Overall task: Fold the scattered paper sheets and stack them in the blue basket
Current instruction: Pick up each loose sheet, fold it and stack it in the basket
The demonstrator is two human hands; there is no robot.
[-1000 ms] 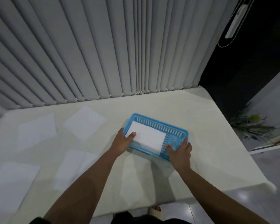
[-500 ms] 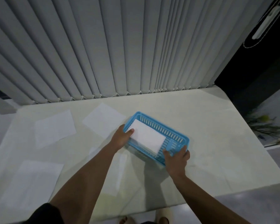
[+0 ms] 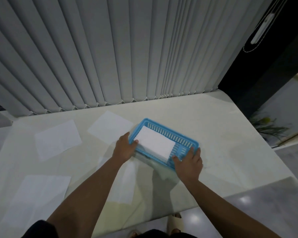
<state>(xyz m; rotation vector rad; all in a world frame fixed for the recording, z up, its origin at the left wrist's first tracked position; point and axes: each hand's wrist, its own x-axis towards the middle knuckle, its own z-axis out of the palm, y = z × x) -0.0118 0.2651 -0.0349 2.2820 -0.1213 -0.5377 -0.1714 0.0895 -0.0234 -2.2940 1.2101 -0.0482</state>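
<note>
While your left hand (image 3: 123,149) and right hand (image 3: 187,163) clamp the basket (image 3: 184,140) ends, folded paper (image 3: 155,143) lies inside. Loose sheets (image 3: 58,140) look light, limp; pinch corners, expect sliding on the table (image 3: 230,152).

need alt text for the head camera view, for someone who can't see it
A person's left hand and right hand grip opposite ends of a blue slotted plastic basket holding a folded white paper sheet, on a cream table. Unfolded white sheets lie scattered to its left, before grey vertical blinds.
</note>
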